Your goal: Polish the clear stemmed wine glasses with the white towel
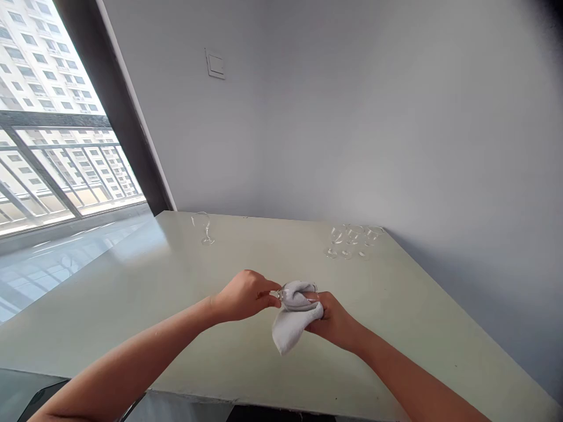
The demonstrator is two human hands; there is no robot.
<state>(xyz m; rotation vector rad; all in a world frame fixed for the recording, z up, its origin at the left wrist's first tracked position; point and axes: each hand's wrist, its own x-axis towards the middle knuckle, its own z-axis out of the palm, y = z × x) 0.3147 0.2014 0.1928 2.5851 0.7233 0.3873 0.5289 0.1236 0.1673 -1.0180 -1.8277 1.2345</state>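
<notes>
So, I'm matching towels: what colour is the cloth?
The cloth is pale grey; head view.

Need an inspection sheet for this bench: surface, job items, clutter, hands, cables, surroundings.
Surface: pale table, light reflected near its far left corner.
Job's things: held glass tipped sideways; light grey cloth at its bowl, one end hanging below; lone stemmed glass upright, far left; three stemmed glasses upright, grouped far right.
Clutter: dark items past the near edge, too cut off to identify.
Hands: left hand pinches the held glass at its stem end; right hand grips the cloth at the rim end.
Cables: nothing seen.
Surroundings: plain walls, wall switch, railing and building outside, left.
</notes>
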